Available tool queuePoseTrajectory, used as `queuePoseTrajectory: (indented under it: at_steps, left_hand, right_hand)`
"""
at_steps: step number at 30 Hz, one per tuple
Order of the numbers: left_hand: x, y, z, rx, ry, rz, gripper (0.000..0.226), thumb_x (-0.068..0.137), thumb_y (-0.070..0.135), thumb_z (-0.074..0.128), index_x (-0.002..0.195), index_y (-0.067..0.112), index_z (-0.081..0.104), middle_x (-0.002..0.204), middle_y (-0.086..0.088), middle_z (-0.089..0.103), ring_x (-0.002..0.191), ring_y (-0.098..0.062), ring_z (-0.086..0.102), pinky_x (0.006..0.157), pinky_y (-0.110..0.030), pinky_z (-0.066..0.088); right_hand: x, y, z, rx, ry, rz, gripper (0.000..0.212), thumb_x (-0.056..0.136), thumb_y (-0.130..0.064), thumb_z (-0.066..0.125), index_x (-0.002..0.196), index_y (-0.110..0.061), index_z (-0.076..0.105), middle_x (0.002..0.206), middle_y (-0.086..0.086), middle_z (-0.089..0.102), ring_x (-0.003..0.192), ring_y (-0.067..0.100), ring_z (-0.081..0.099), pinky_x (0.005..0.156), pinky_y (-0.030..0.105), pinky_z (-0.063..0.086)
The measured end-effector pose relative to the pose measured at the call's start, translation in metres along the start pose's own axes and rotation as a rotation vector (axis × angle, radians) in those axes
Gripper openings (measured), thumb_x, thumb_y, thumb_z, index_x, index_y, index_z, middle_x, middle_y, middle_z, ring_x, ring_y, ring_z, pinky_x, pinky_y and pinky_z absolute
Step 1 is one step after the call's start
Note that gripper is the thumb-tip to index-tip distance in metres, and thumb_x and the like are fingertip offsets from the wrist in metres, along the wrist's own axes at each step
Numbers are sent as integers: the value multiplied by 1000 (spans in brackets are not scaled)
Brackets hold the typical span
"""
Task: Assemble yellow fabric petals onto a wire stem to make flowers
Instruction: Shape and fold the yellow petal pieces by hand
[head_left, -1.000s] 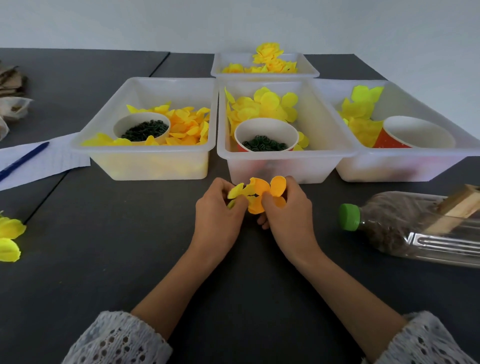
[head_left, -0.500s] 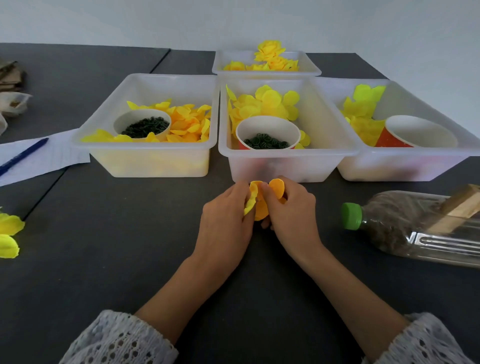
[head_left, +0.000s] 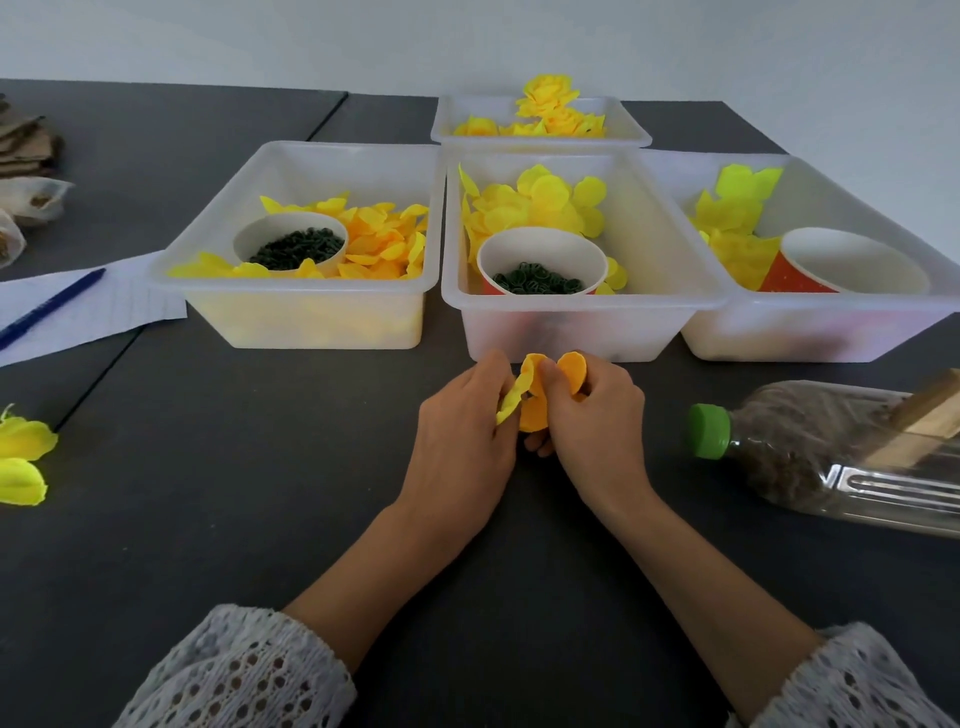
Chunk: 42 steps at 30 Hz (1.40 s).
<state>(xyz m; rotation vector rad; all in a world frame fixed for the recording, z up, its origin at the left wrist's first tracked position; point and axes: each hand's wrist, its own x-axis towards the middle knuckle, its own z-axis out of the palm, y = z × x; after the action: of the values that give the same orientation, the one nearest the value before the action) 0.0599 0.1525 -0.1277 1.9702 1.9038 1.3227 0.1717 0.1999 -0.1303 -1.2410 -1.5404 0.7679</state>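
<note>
A small cluster of orange and yellow fabric petals (head_left: 535, 410) sits between my two hands, just in front of the middle tub. My left hand (head_left: 462, 441) pinches the yellow petals on the cluster's left side. My right hand (head_left: 597, 421) grips the orange petals from the right, thumb on top. The wire stem is hidden by my fingers. A finished yellow flower (head_left: 21, 457) lies at the table's left edge.
Three white tubs hold loose petals: the left tub (head_left: 291, 306) and middle tub (head_left: 571, 322) each carry a cup of dark green rings, the right tub (head_left: 810, 332) an orange cup. A rear tub (head_left: 540, 137) holds finished flowers. A plastic bottle (head_left: 831, 457) lies right; paper and pen (head_left: 52, 306) left.
The petals have been folded together from a spread-out fan into a tighter cluster. Both hands have closed in around it and stayed in front of the middle tub.
</note>
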Motion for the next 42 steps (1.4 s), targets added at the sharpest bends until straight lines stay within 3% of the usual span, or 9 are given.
queuePoseTrajectory:
  at_steps: [10, 14, 17, 21, 26, 32, 36, 40, 42]
  left_hand:
    - [1, -2, 1, -27, 31, 51, 18, 88, 0, 59, 76, 9, 50, 68, 0, 54, 61, -15, 48, 54, -35, 38]
    - [-3, 2, 0, -111, 25, 118, 11, 83, 0, 59, 77, 8, 55, 72, 0, 58, 65, -14, 54, 56, -37, 45]
    - [-1, 2, -1, -245, 104, -53, 18, 89, 6, 64, 77, 14, 54, 70, 6, 59, 65, -8, 55, 57, -17, 46]
    - [7, -7, -3, -343, 132, -318, 27, 95, 26, 61, 74, 15, 48, 66, 1, 53, 60, -7, 45, 55, -15, 37]
    - [9, -10, -4, -327, 108, -373, 23, 96, 35, 56, 80, 20, 51, 70, 1, 57, 63, -3, 48, 55, -16, 38]
    - [10, -16, -5, -199, 13, -392, 27, 87, 39, 67, 72, 22, 53, 65, 4, 55, 60, -2, 47, 53, -10, 37]
    - [13, -20, -8, -173, -33, -388, 28, 83, 35, 73, 70, 15, 59, 57, 4, 52, 56, -1, 46, 51, -13, 36]
    - [13, -18, -10, -199, -56, -404, 31, 83, 32, 73, 62, 20, 53, 53, 8, 48, 52, -3, 44, 49, -13, 36]
    - [10, -16, -9, -277, -40, -416, 30, 84, 27, 73, 62, 19, 53, 51, 9, 48, 50, -4, 42, 47, -14, 35]
  right_hand:
    - [0, 1, -1, 8, 10, 47, 32, 97, -21, 55, 67, -10, 54, 55, -3, 58, 38, 11, 60, 34, 18, 44]
    - [3, 2, -1, 58, 69, 69, 39, 92, -8, 54, 55, -14, 42, 46, -5, 48, 32, 8, 51, 32, 19, 38]
    - [1, 1, -1, 67, 23, 31, 34, 95, -14, 52, 63, -11, 46, 52, 4, 53, 36, 11, 55, 35, 20, 41]
    - [1, 1, 2, 56, -30, 12, 32, 98, -35, 51, 79, -9, 54, 53, 6, 58, 40, 12, 57, 41, 21, 43]
    - [2, 1, 3, 72, -146, 4, 16, 89, -34, 65, 85, -23, 54, 64, -3, 61, 51, 7, 61, 44, 12, 42]
    - [6, 6, 7, -32, -156, -40, 23, 84, -26, 69, 74, -30, 48, 64, -15, 59, 63, -1, 58, 51, 8, 40]
    - [6, 9, 9, -110, -122, -103, 17, 86, -22, 63, 80, -27, 47, 66, -12, 55, 69, 7, 56, 54, 16, 44]
    - [3, 9, 12, -232, -112, -154, 12, 91, -21, 59, 91, -26, 47, 72, -11, 55, 71, 16, 58, 64, 42, 53]
    - [2, 9, 12, -245, -92, -188, 13, 92, -21, 59, 92, -25, 47, 70, -11, 55, 68, 15, 58, 61, 41, 53]
